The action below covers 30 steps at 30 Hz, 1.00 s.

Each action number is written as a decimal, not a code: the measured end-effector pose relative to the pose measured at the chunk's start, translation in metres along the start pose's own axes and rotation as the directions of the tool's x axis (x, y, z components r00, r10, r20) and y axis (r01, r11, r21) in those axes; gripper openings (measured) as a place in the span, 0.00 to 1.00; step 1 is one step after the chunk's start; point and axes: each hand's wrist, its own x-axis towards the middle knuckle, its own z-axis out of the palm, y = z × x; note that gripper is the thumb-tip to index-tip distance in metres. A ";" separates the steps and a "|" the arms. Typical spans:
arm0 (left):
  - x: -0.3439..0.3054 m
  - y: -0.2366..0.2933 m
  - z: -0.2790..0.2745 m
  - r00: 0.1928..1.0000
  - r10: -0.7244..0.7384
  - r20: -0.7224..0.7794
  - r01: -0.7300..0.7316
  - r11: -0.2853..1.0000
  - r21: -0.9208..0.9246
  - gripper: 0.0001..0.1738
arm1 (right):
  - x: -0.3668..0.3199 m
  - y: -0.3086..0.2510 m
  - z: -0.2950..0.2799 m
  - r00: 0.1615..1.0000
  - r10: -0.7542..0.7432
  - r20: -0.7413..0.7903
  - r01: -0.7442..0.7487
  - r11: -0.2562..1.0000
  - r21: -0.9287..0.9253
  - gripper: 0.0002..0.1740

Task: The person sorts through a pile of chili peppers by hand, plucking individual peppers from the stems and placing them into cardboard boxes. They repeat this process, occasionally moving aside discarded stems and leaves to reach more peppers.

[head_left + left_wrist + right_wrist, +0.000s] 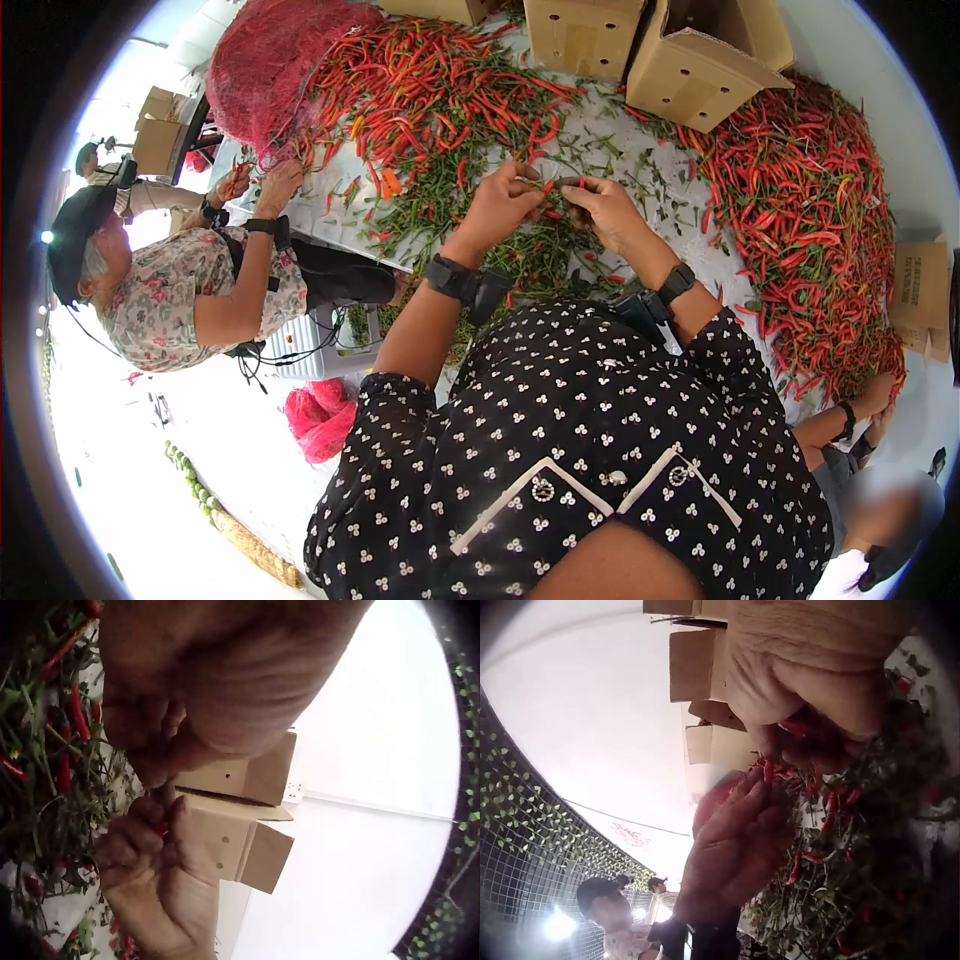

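Both hands meet over the table. My left hand (500, 208) pinches a red chili pepper (769, 771) at its fingertips. Close beside it, my right hand (608, 212) has its thumb and fingers bent together at the same spot. In the right wrist view, more red chili shows inside the curled right fingers (821, 754). The left wrist view has a bit of red at the right fingertips, while the left palm hides most of the work. Below the hands lies a heap of green stems and chilies (430, 215).
Red chilies are piled at the back (430, 90) and along the right (800, 230). Cardboard boxes (690, 85) stand at the far side. A red mesh sack (270, 70) lies back left. One person (190, 290) works at the left, another (880, 510) at the lower right.
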 end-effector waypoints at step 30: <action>0.016 -0.031 -0.005 0.917 0.372 0.145 -0.321 0.471 0.822 0.14 | 0.010 0.005 -0.034 0.970 0.224 0.096 -0.244 0.914 0.325 0.09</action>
